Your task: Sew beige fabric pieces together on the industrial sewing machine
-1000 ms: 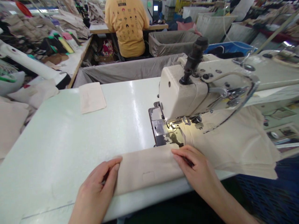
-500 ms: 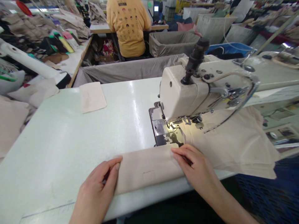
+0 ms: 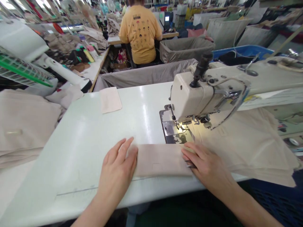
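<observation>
Two flat, unclenched hands pin a folded beige fabric strip [image 3: 161, 159] at the desk's [image 3: 78, 135] near edge: left hand [image 3: 117, 170] on its left end, right hand [image 3: 208, 165] on its right end, before the sewing machine [image 3: 196, 97].

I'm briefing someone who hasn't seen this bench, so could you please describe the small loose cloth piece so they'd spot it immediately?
Start at the cream sewing machine on the white table. Look left past its head, toward the table's far edge, for a small pale rectangular cloth piece lying flat. Unlike the folded beige fabric by the near edge, it lies alone, with no hand touching it.
</observation>
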Available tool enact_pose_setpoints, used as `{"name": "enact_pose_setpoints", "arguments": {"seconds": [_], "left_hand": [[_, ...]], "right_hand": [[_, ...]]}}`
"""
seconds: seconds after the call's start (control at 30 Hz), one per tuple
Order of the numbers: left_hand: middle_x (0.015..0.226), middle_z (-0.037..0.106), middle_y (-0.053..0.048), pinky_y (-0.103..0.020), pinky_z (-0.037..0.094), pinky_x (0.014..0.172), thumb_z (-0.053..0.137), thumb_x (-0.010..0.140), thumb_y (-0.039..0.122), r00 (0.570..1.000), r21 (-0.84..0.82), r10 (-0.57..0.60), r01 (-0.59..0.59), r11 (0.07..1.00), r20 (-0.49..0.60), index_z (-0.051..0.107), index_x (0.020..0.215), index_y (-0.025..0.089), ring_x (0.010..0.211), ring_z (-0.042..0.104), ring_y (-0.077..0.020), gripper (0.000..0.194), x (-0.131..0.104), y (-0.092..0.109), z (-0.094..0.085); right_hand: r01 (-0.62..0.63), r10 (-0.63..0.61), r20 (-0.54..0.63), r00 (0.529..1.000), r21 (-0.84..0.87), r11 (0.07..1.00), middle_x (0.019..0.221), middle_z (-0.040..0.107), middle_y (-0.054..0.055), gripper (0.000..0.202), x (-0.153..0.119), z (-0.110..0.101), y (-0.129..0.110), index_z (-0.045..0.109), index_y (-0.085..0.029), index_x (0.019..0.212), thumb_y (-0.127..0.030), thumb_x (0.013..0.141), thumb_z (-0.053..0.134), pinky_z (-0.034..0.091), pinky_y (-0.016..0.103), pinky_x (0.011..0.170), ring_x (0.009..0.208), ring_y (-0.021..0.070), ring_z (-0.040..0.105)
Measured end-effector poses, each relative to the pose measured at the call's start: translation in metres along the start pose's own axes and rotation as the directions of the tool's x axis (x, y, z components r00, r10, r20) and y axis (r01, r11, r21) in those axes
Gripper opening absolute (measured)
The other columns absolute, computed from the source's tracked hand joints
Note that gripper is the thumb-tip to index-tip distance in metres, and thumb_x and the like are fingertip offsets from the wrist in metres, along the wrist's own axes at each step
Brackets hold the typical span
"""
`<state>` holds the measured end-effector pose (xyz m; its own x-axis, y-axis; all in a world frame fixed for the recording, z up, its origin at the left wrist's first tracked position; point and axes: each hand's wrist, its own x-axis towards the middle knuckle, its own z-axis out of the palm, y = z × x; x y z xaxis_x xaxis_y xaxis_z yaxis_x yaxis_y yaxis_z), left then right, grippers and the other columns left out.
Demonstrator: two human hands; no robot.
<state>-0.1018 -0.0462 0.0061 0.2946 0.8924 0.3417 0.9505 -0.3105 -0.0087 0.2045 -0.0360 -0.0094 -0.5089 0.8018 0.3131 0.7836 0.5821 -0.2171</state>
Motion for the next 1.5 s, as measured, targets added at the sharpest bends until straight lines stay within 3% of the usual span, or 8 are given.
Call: {"name": "enact_pose_setpoints", "arguments": {"seconds": [0.1, 0.17, 0.3, 0.47, 0.57, 0.67, 0.93, 1.5], "left_hand": [[0.117, 0.069, -0.011, -0.046, 0.054, 0.096, 0.043, 0.098, 0.017, 0.972, -0.064, 0.163, -0.155, 0.986, 0.170, 0.071, 0.105, 0.019, 0.110, 0.062, -0.0283, 0.029, 0.031, -0.017, 0.008], [0.108, 0.070, -0.013, -0.042, 0.056, 0.091, 0.039, 0.096, 0.012, 0.943, -0.118, 0.193, -0.167, 0.979, 0.271, 0.071, 0.100, 0.015, 0.099, 0.064, -0.0259, 0.032, 0.057, -0.019, 0.011], [0.098, 0.068, -0.015, -0.044, 0.055, 0.089, 0.048, 0.100, 0.032, 0.927, -0.041, 0.113, -0.105, 0.994, 0.358, 0.069, 0.092, 0.013, 0.096, 0.065, -0.0286, 0.029, 0.103, 0.012, 0.012], [0.137, 0.056, -0.020, -0.053, 0.044, 0.104, 0.048, 0.101, 0.041, 0.952, -0.002, 0.104, -0.108, 0.994, 0.287, 0.054, 0.129, 0.015, 0.128, 0.052, -0.0337, 0.039, 0.130, 0.050, 0.032], [0.149, 0.048, -0.016, -0.061, 0.031, 0.114, 0.046, 0.101, 0.037, 0.933, -0.116, 0.195, -0.167, 0.979, 0.302, 0.052, 0.133, 0.020, 0.141, 0.040, -0.0330, 0.037, 0.144, 0.050, 0.047], [0.143, 0.054, -0.014, -0.062, 0.027, 0.115, 0.042, 0.101, 0.036, 0.913, -0.180, 0.259, -0.210, 0.961, 0.316, 0.055, 0.130, 0.021, 0.139, 0.043, -0.0323, 0.035, 0.157, 0.047, 0.053], [0.138, 0.059, -0.011, -0.053, 0.029, 0.117, 0.043, 0.099, 0.030, 0.908, -0.181, 0.286, -0.239, 0.954, 0.306, 0.061, 0.125, 0.022, 0.138, 0.044, -0.0282, 0.033, 0.174, 0.048, 0.059], [0.139, 0.059, -0.011, -0.055, 0.027, 0.118, 0.043, 0.098, 0.032, 0.918, -0.190, 0.277, -0.229, 0.955, 0.284, 0.061, 0.129, 0.023, 0.138, 0.044, -0.0289, 0.037, 0.176, 0.046, 0.067]], "right_hand": [[0.007, -0.007, 0.018, 1.000, 0.002, 1.000, 0.121, 0.071, 0.012, 0.028, -0.003, 0.005, 0.002, 0.067, -0.018, 0.115, -0.015, 0.099, 0.044, 0.057, 0.029, 0.073, 0.093, 0.0206, 0.071], [-0.040, 0.040, 0.012, 0.999, 0.000, 0.999, 0.121, 0.071, 0.011, 0.028, -0.004, 0.008, -0.001, 0.068, -0.018, 0.113, -0.016, 0.099, 0.045, 0.057, 0.029, 0.074, 0.091, 0.0196, 0.071], [-0.084, 0.084, 0.008, 0.996, -0.005, 0.996, 0.119, 0.071, 0.010, 0.023, 0.000, 0.009, -0.011, 0.068, -0.018, 0.110, -0.016, 0.098, 0.049, 0.055, 0.028, 0.068, 0.085, 0.0183, 0.071], [-0.127, 0.127, 0.001, 0.992, -0.002, 0.992, 0.117, 0.071, 0.009, 0.018, 0.004, 0.008, -0.017, 0.067, -0.019, 0.106, -0.014, 0.094, 0.054, 0.053, 0.027, 0.066, 0.086, 0.0184, 0.070], [-0.148, 0.148, -0.005, 0.989, -0.006, 0.989, 0.116, 0.071, 0.008, 0.015, 0.006, 0.011, -0.017, 0.066, -0.020, 0.104, -0.015, 0.096, 0.055, 0.051, 0.026, 0.065, 0.084, 0.0173, 0.069], [-0.169, 0.170, 0.005, 0.986, -0.015, 0.985, 0.110, 0.071, 0.006, 0.012, 0.008, 0.013, -0.017, 0.065, -0.021, 0.101, -0.016, 0.097, 0.054, 0.049, 0.026, 0.064, 0.083, 0.0167, 0.068], [-0.237, 0.239, 0.042, 0.970, -0.052, 0.970, 0.103, 0.069, 0.002, 0.007, 0.021, 0.009, -0.018, 0.064, -0.021, 0.100, -0.018, 0.097, 0.058, 0.046, 0.028, 0.060, 0.080, 0.0165, 0.069], [-0.267, 0.272, 0.060, 0.960, -0.088, 0.960, 0.104, 0.069, 0.002, 0.006, 0.026, 0.009, -0.018, 0.063, -0.021, 0.099, -0.018, 0.098, 0.058, 0.043, 0.027, 0.061, 0.078, 0.0159, 0.069]]}}
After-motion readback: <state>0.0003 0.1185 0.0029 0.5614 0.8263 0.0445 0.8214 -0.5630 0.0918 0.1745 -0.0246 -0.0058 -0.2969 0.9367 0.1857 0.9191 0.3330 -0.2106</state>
